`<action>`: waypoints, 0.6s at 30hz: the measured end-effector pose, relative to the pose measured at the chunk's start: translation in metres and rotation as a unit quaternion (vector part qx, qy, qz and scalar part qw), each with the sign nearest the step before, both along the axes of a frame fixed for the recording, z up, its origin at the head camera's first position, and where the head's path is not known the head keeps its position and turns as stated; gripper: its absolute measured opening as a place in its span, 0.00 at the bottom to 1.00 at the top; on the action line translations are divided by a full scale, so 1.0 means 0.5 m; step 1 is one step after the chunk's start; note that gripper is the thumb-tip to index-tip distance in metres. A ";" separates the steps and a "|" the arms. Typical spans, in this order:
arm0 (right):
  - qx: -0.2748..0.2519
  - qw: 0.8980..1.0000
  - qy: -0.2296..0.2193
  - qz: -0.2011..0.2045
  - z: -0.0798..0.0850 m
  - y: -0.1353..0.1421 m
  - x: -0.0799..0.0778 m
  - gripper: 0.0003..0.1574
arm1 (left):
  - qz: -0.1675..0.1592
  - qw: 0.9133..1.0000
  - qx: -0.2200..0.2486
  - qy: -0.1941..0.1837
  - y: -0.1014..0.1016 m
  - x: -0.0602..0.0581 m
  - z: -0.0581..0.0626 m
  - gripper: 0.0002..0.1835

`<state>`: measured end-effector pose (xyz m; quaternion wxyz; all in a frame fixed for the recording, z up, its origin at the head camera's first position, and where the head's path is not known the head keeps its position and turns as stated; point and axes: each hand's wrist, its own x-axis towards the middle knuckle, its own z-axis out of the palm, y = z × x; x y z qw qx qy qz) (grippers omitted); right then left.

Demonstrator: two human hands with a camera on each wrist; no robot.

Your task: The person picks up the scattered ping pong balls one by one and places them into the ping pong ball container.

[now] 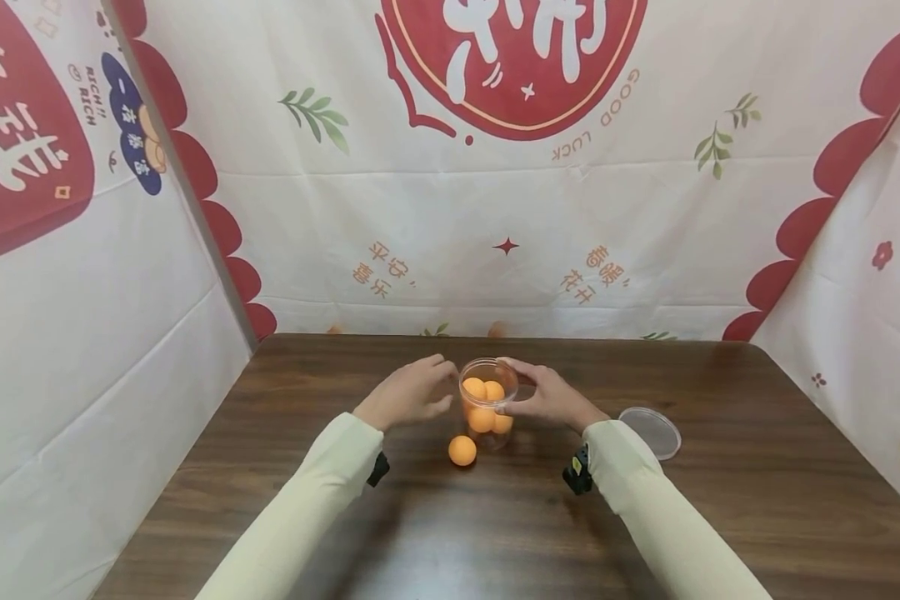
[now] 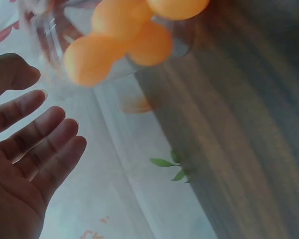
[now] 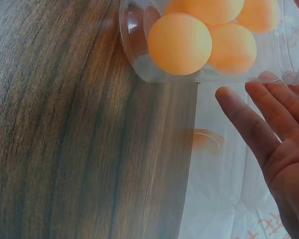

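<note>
A clear plastic jar (image 1: 489, 371) stands upright and uncapped near the middle of the table, with several orange ping-pong balls (image 1: 482, 418) inside. My right hand (image 1: 546, 396) grips it near the rim, thumb on the near side and fingers on the far side. The right wrist view has those fingers (image 3: 256, 124) along the jar's wall. On the other side my left hand (image 1: 412, 392) is held close to the jar with nothing in it; its fingers (image 2: 65, 154) are loosely bent in the left wrist view. One loose orange ping-pong ball (image 1: 462, 451) lies at the jar's foot, nearer to me.
A clear round lid (image 1: 651, 432) lies on the brown wooden table (image 1: 750, 500), right of my right wrist. Printed white cloth (image 1: 450, 208) hangs behind the table's far edge and along both sides.
</note>
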<state>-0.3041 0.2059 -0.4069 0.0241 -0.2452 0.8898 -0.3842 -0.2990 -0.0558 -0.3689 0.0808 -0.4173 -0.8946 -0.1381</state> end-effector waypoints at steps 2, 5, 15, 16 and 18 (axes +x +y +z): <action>0.002 1.000 0.002 0.003 0.001 0.000 -0.001 0.51 | -0.008 1.000 -0.001 0.009 -0.005 0.010 -0.013 0.12; 0.004 1.000 0.007 0.006 0.003 0.000 -0.002 0.51 | -0.022 0.999 -0.013 0.025 -0.007 0.026 -0.033 0.13; 0.002 1.000 -0.001 0.003 0.004 0.002 0.000 0.52 | -0.040 0.995 -0.086 -0.004 0.013 0.067 -0.082 0.21; 0.001 1.000 -0.002 0.002 0.003 0.001 0.001 0.51 | -0.039 0.995 -0.094 -0.005 0.015 0.069 -0.088 0.22; 0.000 1.000 -0.005 -0.001 0.002 0.001 0.004 0.51 | -0.039 0.994 -0.104 -0.010 0.021 0.071 -0.099 0.23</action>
